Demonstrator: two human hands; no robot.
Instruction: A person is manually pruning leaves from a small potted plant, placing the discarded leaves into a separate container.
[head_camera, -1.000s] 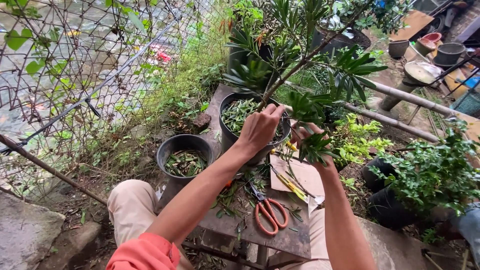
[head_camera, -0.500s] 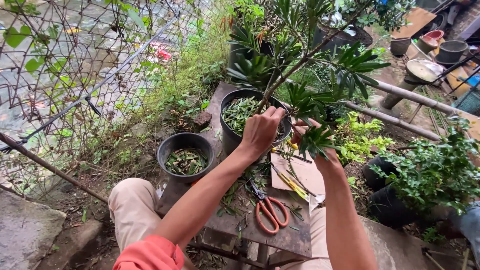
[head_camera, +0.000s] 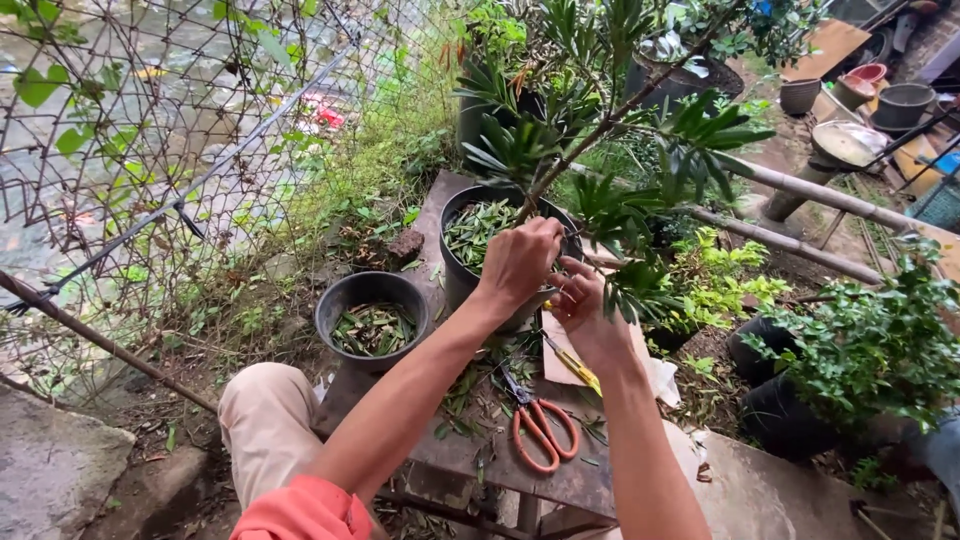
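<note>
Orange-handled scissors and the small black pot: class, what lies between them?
In the head view, cut green leaves litter the bench top between the scissors and the small pot.

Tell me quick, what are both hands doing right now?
Left hand: closed, pinching the plant stem above the black pot.
Right hand: fingers partly open beside the leaves; any grip cannot be told.

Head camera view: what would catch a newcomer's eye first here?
Both hands meet at the middle: the left hand and right hand work at a leafy branch of the plant in the black pot. Below them, orange-handled scissors lie on the worn table. Left, a smaller pot holds cut leaves.
</note>
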